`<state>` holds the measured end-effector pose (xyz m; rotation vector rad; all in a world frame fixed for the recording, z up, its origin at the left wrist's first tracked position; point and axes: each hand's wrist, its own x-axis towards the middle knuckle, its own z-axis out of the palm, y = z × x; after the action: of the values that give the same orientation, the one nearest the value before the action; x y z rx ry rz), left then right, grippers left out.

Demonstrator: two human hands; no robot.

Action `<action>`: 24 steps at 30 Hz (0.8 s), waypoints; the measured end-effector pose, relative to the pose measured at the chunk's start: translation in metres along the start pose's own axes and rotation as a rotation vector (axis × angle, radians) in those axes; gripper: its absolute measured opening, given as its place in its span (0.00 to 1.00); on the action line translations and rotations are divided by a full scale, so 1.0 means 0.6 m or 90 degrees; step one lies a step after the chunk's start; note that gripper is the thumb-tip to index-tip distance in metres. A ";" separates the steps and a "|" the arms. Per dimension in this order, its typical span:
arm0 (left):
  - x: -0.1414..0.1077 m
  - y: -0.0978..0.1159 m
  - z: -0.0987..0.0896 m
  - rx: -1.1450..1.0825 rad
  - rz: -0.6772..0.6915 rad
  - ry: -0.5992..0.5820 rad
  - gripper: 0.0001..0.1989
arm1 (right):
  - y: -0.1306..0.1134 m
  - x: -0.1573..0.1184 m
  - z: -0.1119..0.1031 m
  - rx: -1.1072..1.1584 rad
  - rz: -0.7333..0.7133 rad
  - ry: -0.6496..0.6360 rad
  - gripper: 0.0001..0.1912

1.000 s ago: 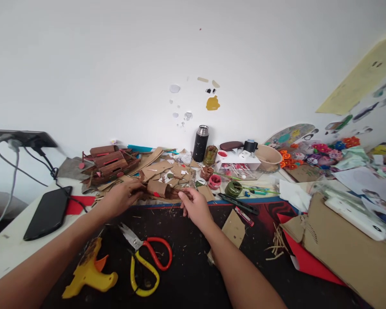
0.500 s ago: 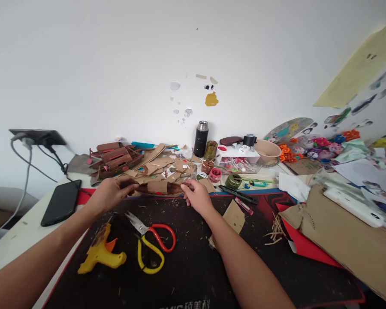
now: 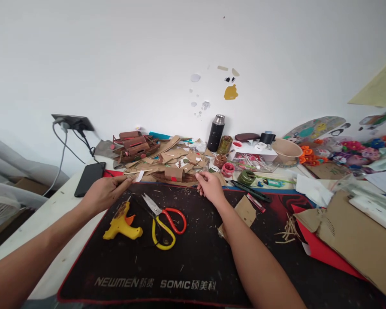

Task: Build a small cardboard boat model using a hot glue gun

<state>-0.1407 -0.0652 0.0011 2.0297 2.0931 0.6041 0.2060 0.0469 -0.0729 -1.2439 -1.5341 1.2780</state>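
My left hand [image 3: 107, 192] is off the cardboard model, its fingers pointing right and nothing visible in them. Just beyond those fingertips lies a thin stick with a white paper flag [image 3: 140, 176]. The long brown cardboard model [image 3: 174, 174], boat-like with a curved cover and a red patch, rests along the mat's back edge. At its right end are the curled thumb and fingers of my right hand [image 3: 210, 187], which appear to pinch it. Scissors [image 3: 162, 221] with one red and one yellow handle lie open, beside a yellow glue gun [image 3: 124, 223].
Cardboard scraps [image 3: 180, 159] and a reddish-brown model boat [image 3: 135, 148] crowd the back, beside a black flask [image 3: 216, 133] and paint jars [image 3: 246, 177]. A phone [image 3: 90, 179] lies at left. A large cardboard sheet [image 3: 357, 231] covers the right side of the mat [image 3: 193, 262].
My left hand has let go of the model's left end and moved left, uncovering the flagged stick. My right hand stays at the right end. The view has turned left and down.
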 end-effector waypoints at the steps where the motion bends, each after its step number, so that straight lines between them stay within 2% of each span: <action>1: -0.004 -0.003 0.001 0.018 -0.012 -0.002 0.25 | 0.000 0.000 0.000 0.001 0.001 0.000 0.19; 3: -0.009 -0.008 0.003 0.057 -0.032 -0.019 0.26 | -0.001 0.000 0.000 0.002 0.000 -0.001 0.19; 5: -0.013 -0.009 0.003 0.066 -0.016 -0.033 0.26 | -0.001 0.000 0.000 0.003 -0.001 -0.001 0.18; 10: -0.050 0.004 -0.006 0.010 0.219 -0.028 0.23 | 0.000 0.002 0.000 0.005 0.002 0.001 0.19; 13: -0.096 0.014 -0.003 0.054 0.290 -0.114 0.23 | 0.001 0.003 -0.001 0.005 0.007 0.000 0.20; 17: -0.146 0.020 0.024 0.105 0.376 -0.171 0.22 | 0.002 0.005 -0.002 0.001 0.011 0.002 0.20; 21: -0.158 0.034 0.047 0.142 0.400 -0.139 0.20 | 0.004 0.004 -0.004 -0.003 0.013 0.002 0.22; 24: -0.156 0.050 0.046 0.149 0.408 -0.110 0.17 | 0.005 0.003 -0.005 -0.006 0.012 0.000 0.25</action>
<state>-0.0964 -0.1529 -0.0266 2.7871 1.4510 0.2456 0.2093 0.0495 -0.0752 -1.2672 -1.5330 1.2834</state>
